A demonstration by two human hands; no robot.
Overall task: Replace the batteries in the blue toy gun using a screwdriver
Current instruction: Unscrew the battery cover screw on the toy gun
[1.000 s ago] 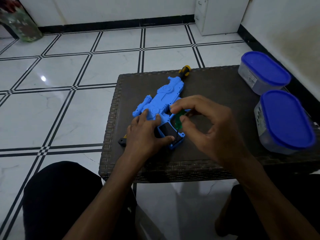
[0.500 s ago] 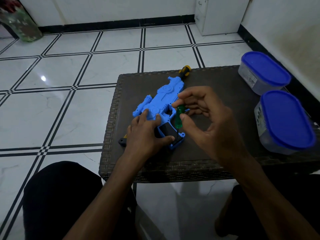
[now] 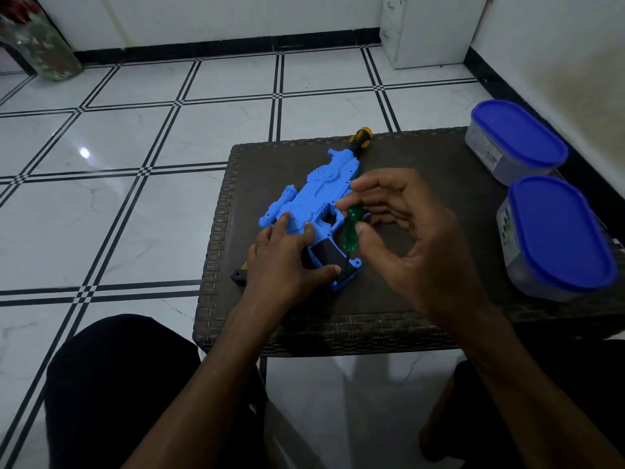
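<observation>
The blue toy gun (image 3: 318, 194) lies flat on the dark woven table (image 3: 422, 170), its barrel pointing away from me. Its grip (image 3: 329, 255) has a black panel facing up. My left hand (image 3: 287, 262) presses down on the gun's rear and grip, thumb against the black panel. My right hand (image 3: 406, 238) pinches the green-handled screwdriver (image 3: 351, 228) between thumb and fingertips. The tool stands nearly upright, its thin shaft reaching down to the lower end of the grip.
Two clear tubs with blue lids (image 3: 514, 140) (image 3: 558, 235) stand at the table's right edge. A yellow-and-black tool handle (image 3: 361, 136) shows past the gun's muzzle. A small black piece (image 3: 239, 275) sits by my left wrist. White tiled floor lies to the left.
My right hand has raised the green screwdriver from a low, tilted hold to nearly upright over the grip. The left hand and the gun have stayed put.
</observation>
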